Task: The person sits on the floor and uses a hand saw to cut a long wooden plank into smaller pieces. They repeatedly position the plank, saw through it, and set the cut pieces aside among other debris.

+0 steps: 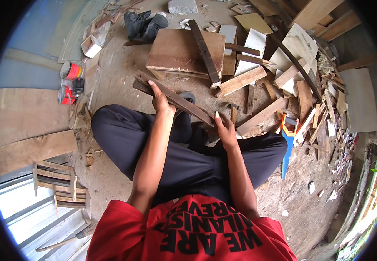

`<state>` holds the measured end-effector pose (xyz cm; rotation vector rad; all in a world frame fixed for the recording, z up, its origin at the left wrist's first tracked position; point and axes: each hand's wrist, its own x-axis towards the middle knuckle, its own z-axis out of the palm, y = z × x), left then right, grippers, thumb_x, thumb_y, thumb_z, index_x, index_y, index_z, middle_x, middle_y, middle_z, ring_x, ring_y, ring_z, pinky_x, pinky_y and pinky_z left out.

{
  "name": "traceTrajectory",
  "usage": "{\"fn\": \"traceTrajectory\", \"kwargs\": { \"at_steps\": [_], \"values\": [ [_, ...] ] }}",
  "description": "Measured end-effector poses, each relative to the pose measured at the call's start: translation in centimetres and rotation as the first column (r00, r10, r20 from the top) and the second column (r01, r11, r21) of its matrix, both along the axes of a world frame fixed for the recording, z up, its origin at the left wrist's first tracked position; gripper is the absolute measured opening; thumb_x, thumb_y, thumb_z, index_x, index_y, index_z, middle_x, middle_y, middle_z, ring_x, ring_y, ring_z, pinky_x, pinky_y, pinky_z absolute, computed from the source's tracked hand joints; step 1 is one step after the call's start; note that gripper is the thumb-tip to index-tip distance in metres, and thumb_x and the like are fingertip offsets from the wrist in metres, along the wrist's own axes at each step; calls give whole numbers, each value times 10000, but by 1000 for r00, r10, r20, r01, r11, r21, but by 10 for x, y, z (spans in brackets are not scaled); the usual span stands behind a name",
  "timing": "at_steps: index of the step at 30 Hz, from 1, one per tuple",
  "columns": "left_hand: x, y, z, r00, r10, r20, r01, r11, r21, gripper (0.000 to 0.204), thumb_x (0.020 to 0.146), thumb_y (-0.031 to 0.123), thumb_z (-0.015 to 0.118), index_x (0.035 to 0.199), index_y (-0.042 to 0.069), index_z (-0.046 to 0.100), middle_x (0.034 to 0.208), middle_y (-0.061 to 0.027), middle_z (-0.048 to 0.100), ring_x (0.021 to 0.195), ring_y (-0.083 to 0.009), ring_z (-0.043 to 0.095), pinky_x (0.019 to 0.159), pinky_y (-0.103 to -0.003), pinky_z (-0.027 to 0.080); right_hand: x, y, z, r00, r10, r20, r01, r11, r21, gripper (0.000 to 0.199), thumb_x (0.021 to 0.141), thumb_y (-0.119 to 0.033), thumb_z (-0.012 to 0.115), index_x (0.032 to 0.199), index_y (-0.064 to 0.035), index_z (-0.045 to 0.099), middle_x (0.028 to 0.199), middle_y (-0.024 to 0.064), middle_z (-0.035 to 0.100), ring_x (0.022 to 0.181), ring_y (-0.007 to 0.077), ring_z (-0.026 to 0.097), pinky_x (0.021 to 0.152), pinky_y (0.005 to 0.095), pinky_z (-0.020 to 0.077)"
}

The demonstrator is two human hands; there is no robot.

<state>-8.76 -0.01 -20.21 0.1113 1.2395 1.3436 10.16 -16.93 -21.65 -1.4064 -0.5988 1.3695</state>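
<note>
Across my lap, above my crossed legs, I hold a dark brown length of wood point(184, 103). It slants from upper left down to the right, and its left end looks like two strips lying together. My left hand point(162, 102) is closed round it left of the middle, thumb lying along the top. At its lower right end my right hand point(226, 132) grips it, thumb uppermost and the other fingers partly hidden. Just beyond the right hand, a hammer point(233, 112) rests on the floor. A handsaw point(288, 145) with a blue blade and orange handle lies beside my right knee.
Ahead stands a low wooden box point(175, 50) with a dark wood strip point(202, 52) leaning across it. Scrap boards point(243, 81) are heaped at the right. Paint cans point(71, 70) sit at the left, above a slatted wooden piece point(62, 180). A black bag point(145, 26) lies behind the box.
</note>
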Motion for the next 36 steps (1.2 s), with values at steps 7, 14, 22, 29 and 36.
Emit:
{"fn": "traceTrajectory", "kwargs": {
  "at_steps": [7,14,22,29,36],
  "values": [
    [-9,-1,3,996,-58,-67,51,993,-110,1023,784,759,614,1399,-31,402,1377,-171,487,1202,-322,538,987,-505,479,-13,0,25,768,72,637,-279,932,231,560,791,-265,831,1204,56,630,1081,177,658,994,291,654,871,361,498],
    [-6,-5,9,969,-189,157,160,970,183,766,966,671,376,1435,66,385,1343,-127,502,1241,-308,496,1086,-504,369,-3,-3,24,892,161,422,-204,977,59,522,833,-257,814,1200,74,645,989,120,722,928,136,632,857,278,492],
    [-4,-3,14,982,-170,83,153,972,176,673,917,594,582,1285,33,516,1133,-115,624,1057,-251,623,916,-429,531,0,-4,-4,952,195,237,-218,973,75,508,872,-278,775,1215,72,643,1019,81,704,948,112,605,868,268,480],
    [-8,-2,14,990,-90,105,79,991,107,770,863,651,619,1301,30,501,1116,-122,623,1025,-254,624,890,-420,531,-5,-4,7,936,315,154,-333,936,110,441,938,-278,701,1220,56,649,973,19,685,900,76,572,820,244,464],
    [-6,0,10,995,-89,52,87,995,53,756,894,635,586,1208,-51,545,1015,-149,653,918,-253,667,813,-371,571,0,-7,5,892,448,51,-451,892,43,441,946,-295,690,1221,48,652,906,51,677,883,101,607,809,278,482]
  ]
}}
